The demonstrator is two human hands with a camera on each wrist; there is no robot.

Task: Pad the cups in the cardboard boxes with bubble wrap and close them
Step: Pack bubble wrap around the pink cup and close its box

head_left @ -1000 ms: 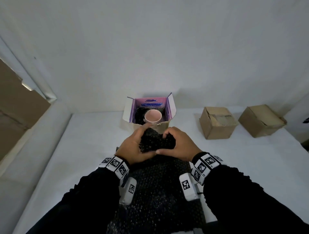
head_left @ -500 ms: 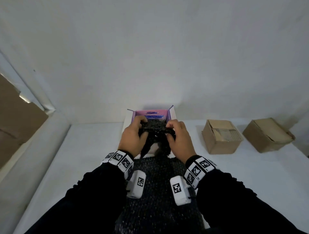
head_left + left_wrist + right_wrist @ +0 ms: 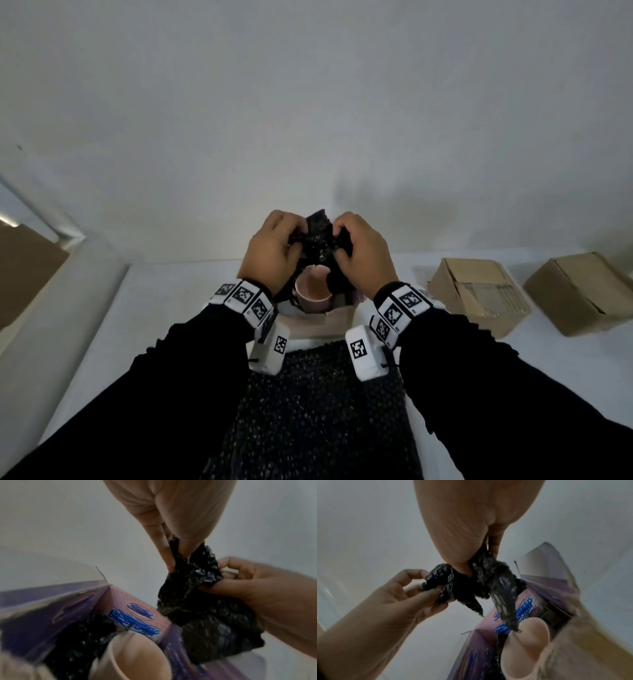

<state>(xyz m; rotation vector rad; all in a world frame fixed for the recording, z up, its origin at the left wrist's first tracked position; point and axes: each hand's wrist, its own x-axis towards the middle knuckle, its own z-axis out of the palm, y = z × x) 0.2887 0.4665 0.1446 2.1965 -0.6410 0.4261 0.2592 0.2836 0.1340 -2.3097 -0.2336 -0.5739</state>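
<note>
Overhead, the left hand (image 3: 274,251) and right hand (image 3: 361,255) both pinch a crumpled wad of black bubble wrap (image 3: 320,236) above the pink cup (image 3: 313,291) in the open box (image 3: 329,322). Left wrist: fingers clamp the wad over the cup. Right wrist: the same double pinch, the box's purple flap (image 3: 544,566) behind.

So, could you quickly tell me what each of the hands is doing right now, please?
Left hand: pinching the black bubble wrap.
Right hand: pinching the same bubble wrap.

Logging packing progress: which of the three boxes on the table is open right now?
The box between the wrists, holding the pink cup; its purple-lined flaps stand open. The two plain brown boxes on the right look closed.
</note>
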